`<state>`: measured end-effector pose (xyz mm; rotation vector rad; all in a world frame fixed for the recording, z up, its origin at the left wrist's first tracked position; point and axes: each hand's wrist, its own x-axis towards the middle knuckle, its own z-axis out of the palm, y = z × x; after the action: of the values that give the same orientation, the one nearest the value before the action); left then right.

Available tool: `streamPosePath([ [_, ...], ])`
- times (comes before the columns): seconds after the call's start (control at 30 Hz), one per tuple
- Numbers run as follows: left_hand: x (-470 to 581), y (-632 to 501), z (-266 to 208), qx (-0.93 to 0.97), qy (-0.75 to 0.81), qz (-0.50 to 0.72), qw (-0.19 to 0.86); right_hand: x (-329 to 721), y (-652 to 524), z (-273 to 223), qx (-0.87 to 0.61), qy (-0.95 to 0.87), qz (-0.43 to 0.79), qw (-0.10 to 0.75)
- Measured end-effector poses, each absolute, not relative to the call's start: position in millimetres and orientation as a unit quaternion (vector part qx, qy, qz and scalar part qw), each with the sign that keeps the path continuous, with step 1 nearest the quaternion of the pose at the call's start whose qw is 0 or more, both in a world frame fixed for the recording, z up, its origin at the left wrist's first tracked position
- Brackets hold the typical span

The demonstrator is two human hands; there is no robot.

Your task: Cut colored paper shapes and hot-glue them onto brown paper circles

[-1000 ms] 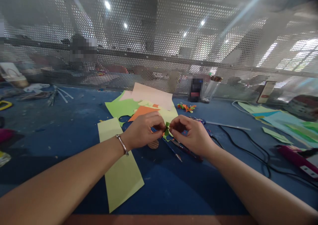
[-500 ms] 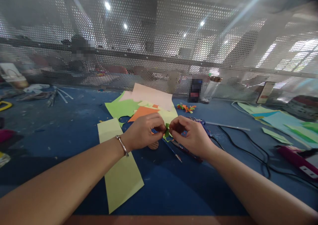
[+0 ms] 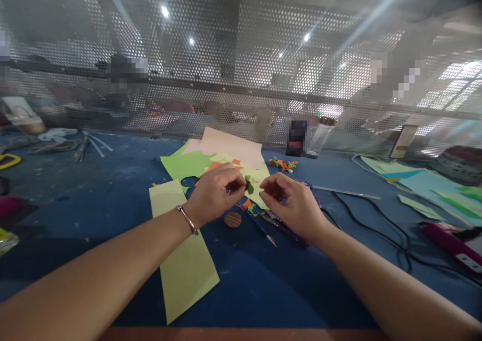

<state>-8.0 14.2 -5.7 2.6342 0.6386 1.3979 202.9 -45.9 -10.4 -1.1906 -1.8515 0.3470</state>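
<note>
My left hand [image 3: 216,193], with a silver bracelet at its wrist, pinches a small green paper leaf shape [image 3: 249,185] between thumb and fingertips. Just right of it, my right hand [image 3: 289,200] hovers with thumb and curled fingers apart, and nothing shows between them. Both hands are above the blue table. Below the leaf lie a round brown striped disc [image 3: 232,219], a thin pen-like tool [image 3: 263,230] and orange and green paper scraps [image 3: 250,206]. A long pale yellow paper strip [image 3: 190,280] lies under my left forearm.
Green [image 3: 183,161] and pink sheets [image 3: 233,147] lie behind my hands, near small orange-green paper pieces [image 3: 283,164]. A clear stick [image 3: 348,192], black cable [image 3: 380,234] and magenta power strip [image 3: 446,243] are rightward. A perforated metal screen [image 3: 211,87] stands at the back.
My right hand has let go of the green paper leaf and drawn slightly right. The leaf stays in my left hand, which has shifted a little left, uncovering the brown disc.
</note>
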Motion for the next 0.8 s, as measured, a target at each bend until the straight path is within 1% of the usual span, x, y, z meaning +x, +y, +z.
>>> streamPosePath([
  [0.17,-5,8,-4,0.864,0.2,0.461,0.048,201,-47,-10,-0.487,-0.752,0.137,0.422],
  [0.43,-3,2,-3,0.884,0.214,0.408,0.085,201,-48,-10,-0.493,-0.749,0.118,0.426],
  [0.53,-4,1,-2,0.886,0.216,0.403,0.079,207,-44,-10,-0.507,-0.741,0.121,0.424],
  [0.63,-7,2,-1,0.875,0.223,0.423,0.073,220,-34,-8,-0.541,-0.725,0.097,0.415],
  [0.7,-9,4,-2,0.863,0.235,0.437,0.091,233,-22,-3,-0.572,-0.708,0.069,0.408],
  [0.8,-11,10,-5,0.843,0.266,0.453,0.115,255,1,5,-0.642,-0.674,0.02,0.364],
])
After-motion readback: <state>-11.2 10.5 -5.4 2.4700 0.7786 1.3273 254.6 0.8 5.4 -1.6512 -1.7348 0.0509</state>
